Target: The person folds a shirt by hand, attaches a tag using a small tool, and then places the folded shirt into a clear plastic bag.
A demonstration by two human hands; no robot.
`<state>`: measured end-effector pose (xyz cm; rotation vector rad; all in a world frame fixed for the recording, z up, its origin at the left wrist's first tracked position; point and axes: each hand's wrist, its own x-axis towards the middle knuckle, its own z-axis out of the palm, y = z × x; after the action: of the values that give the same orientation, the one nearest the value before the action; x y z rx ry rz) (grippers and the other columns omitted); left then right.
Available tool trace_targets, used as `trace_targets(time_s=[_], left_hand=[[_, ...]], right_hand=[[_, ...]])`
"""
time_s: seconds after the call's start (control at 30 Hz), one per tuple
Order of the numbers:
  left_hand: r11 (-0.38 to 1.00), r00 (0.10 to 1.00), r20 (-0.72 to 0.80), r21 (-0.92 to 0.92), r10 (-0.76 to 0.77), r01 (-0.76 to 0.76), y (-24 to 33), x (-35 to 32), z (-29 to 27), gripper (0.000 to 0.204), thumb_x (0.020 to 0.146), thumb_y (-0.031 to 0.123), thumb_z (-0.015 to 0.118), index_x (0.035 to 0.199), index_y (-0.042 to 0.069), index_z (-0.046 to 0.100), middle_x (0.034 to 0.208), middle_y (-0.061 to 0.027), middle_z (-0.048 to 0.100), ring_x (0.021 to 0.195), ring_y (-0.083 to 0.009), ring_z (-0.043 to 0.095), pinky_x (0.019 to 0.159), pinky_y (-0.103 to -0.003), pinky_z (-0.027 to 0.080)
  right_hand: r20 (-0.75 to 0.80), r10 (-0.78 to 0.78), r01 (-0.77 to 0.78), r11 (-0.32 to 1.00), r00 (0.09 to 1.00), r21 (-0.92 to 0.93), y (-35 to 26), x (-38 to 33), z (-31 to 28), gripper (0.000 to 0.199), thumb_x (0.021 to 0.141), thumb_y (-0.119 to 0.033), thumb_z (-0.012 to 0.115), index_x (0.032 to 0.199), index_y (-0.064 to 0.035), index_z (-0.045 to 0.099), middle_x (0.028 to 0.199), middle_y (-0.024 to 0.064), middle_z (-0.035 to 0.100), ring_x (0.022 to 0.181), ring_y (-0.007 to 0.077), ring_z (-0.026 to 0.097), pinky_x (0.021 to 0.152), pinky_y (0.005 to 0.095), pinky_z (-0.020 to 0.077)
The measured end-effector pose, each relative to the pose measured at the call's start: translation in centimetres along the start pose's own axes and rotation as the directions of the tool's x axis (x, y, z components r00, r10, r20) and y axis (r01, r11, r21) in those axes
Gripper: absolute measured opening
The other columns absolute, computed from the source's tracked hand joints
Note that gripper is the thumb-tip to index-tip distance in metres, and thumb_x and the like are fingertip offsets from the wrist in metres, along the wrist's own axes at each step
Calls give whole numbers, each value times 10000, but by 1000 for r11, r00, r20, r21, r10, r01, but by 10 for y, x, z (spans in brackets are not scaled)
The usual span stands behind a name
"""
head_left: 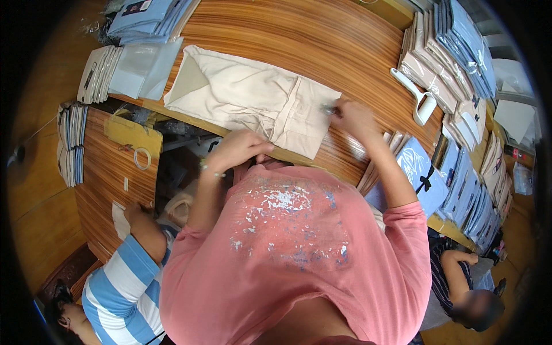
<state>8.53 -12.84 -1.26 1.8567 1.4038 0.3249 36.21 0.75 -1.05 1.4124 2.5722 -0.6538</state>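
Beige clothing [236,86] by the desk's [328,40] near edge: seemingly folded, not yet smooth.
The right hand [355,119] pinches a small thing [328,108] (too blurry to name); the left hand [238,149] is curled, its grip unclear.

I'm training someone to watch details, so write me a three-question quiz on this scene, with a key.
1. True or false: the white lint roller lies to the right of the beige cloth.
2. Which of the person's hands is nearer the lint roller? A) left B) right C) both equally
3. What is worn at the wrist of the left hand?

Key
1. True.
2. B: the right hand.
3. A bracelet.
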Motion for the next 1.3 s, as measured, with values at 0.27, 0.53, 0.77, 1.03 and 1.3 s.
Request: trace_targets(time_s=[0.27,0.53,0.77,1.03,1.3], left_hand=[[964,918,-298,-125,-261,233,-1,36,32,174,768,212,695,783,41,671,657,-80,610,635,-212,591,591,-299,443],[949,849,-446,-254,-285,185,-23,36,51,213,811,227,640,719,34,636,695,-123,612,683,-293,595,627,-384,445],[852,874,28,238,-485,465,1,-43,-10,283,772,151,676,1026,45,610,1014,-134,602,939,-300,573,712,-358,463],[971,967,-178,-120,183,-206,29,31,90,834,714,326,737,1387,45,332,1453,-173,261,1364,-324,220,1093,-469,206],[898,941,-302,440,156,-8,-2,53,131,991,685,501,691,1425,27,233,1503,-173,172,1398,-319,141,1065,-597,122]], right_hand=[[13,272,-260,933,962,-248,80,13,-9,323,740,-254,680,1005,-71,653,979,192,652,924,327,625,777,440,498],[135,-146,151,988,980,-29,35,16,3,399,774,-224,667,1137,-78,590,1044,167,633,994,340,587,839,416,474],[72,-171,179,977,983,-116,45,24,17,390,783,-72,607,1166,-103,543,1160,133,547,1085,308,532,879,443,454],[-50,-702,662,691,710,-291,49,47,29,537,758,-55,589,1270,-165,472,1360,89,418,1263,257,394,1046,482,299],[78,-773,756,586,629,-293,50,65,42,711,748,-72,612,1396,-235,367,1475,10,320,1342,210,327,1092,494,245]])
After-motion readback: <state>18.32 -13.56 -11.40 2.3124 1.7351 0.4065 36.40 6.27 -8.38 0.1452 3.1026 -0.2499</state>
